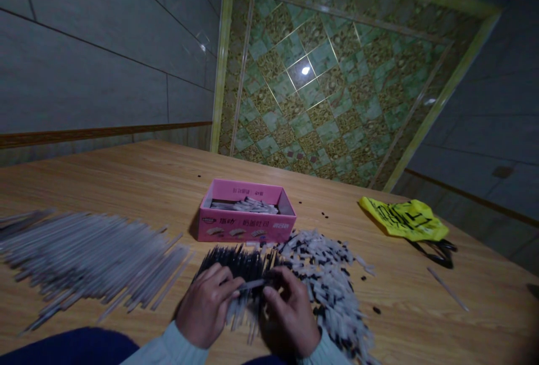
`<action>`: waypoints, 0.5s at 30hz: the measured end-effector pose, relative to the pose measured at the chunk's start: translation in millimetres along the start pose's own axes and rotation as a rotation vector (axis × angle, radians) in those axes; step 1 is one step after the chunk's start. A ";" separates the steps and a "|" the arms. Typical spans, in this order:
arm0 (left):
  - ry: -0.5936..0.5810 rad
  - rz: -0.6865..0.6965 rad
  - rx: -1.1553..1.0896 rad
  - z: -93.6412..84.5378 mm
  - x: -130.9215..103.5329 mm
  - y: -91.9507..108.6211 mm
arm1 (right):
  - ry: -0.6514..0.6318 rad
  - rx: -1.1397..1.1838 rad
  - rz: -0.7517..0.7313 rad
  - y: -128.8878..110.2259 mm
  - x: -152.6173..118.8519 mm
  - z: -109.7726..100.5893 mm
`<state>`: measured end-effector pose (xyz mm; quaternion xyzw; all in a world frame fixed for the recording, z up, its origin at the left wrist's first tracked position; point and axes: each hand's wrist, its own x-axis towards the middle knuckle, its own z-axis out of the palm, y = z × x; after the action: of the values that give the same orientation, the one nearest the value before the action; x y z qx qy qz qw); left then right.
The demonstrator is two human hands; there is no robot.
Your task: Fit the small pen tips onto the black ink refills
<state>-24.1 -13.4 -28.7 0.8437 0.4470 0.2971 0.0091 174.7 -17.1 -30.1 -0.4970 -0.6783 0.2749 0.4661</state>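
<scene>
Fingers point(231, 287), left hand point(204, 304): pinched together on a pale tube point(253, 284) | right hand point(292, 310): fingers curled, slightly parted at its right end; grip unclear | tube: lies lower centre of frame, between hands, long axis nearly level, rising rightward; left hand nearer.

Looks like a room in a home, folks: a framed green-and-brown tile panel point(322, 59), grey tiled walls point(101, 45) flanking it, wood-grain tabletop point(147, 185) before it.
</scene>
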 end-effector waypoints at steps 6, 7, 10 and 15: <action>-0.030 0.008 0.000 -0.5 -0.1 1.1 | -0.023 -0.181 -0.031 0.0 0.3 -0.2; -0.028 0.010 0.000 -0.6 0.2 1.4 | -0.040 -0.206 -0.019 0.9 0.3 0.0; -0.002 0.008 0.002 -2.2 1.1 2.9 | -0.062 -0.184 -0.036 2.7 -0.1 0.1; 0.074 0.056 -0.027 -5.6 1.4 6.2 | -0.056 -0.228 -0.034 4.2 -1.4 1.7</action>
<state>-21.8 -17.4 -21.7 0.8441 0.4193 0.3342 -0.0044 175.0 -16.9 -34.8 -0.5274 -0.7261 0.2018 0.3922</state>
